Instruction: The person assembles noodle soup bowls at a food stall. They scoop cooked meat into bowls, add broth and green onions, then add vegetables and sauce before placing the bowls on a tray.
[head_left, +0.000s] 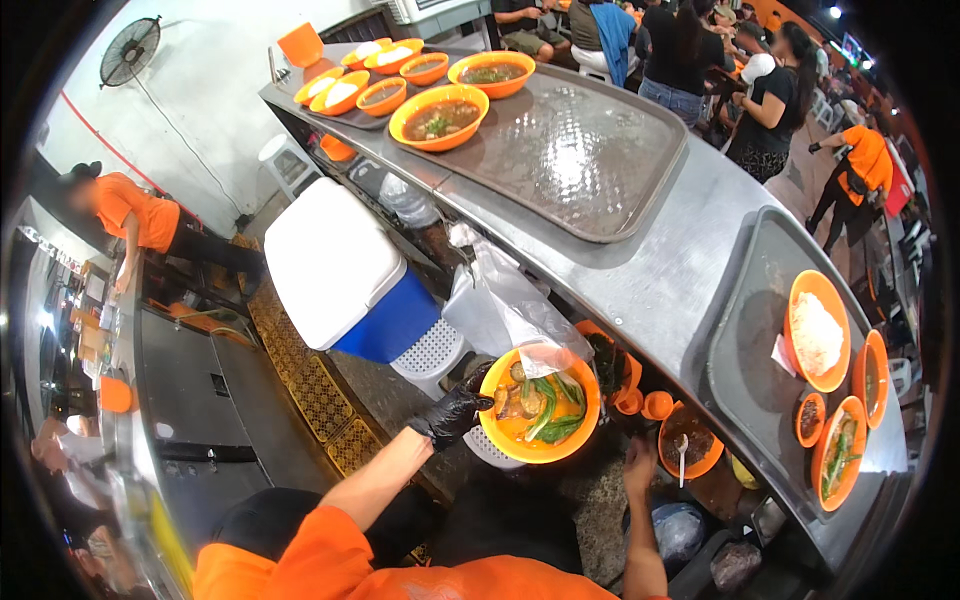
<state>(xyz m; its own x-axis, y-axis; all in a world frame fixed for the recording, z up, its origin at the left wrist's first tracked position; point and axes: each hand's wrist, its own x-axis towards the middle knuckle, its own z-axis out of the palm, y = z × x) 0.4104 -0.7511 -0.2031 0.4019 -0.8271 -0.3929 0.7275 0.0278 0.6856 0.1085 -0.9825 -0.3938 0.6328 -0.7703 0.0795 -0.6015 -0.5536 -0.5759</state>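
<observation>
My left hand (459, 409), in a black glove, grips the left rim of an orange bowl (541, 405), thumb on top. Leafy greens, browned chunks and round slices lie in orange broth inside it. A small piece of paper or plastic (541, 361) covers part of its far rim. My right hand (640, 466), bare, is low beneath the counter edge, just left of an orange bowl of dark sauce (691, 441) with a white spoon (682, 459) in it. Its fingers are hard to make out. Small orange cups (657, 405) sit just beyond that hand.
The metal counter (660, 277) bears a large tray (600, 142) with bowls of soup and a right-hand tray (739, 330) with rice and side bowls. Plastic bags (510, 300) hang below. A blue-and-white cooler (337, 262) stands on a stool (431, 349). A co-worker (142, 210) stands at left.
</observation>
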